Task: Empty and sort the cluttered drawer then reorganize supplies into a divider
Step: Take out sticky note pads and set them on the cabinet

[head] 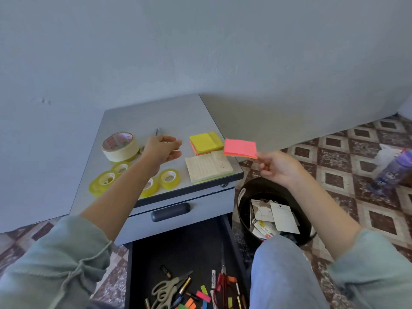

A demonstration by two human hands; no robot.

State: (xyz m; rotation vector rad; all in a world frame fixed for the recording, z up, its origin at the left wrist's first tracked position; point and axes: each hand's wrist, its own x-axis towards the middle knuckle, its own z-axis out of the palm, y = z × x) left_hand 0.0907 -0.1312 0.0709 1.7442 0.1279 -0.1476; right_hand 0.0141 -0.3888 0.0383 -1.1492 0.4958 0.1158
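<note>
While right hand [276, 168] pinches pink notepad [240, 148], left hand [163, 150] hovers over cabinet [138, 117].

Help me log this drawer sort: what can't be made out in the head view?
- Open drawer: near end cut off by the bottom edge, so scissors and pens show only partly.
- One clear tape roll: half hidden by the left forearm.
- Small dark item beyond the left hand: too small to identify.
- Black bin: contents partly behind the knee; print too small to read.
</note>
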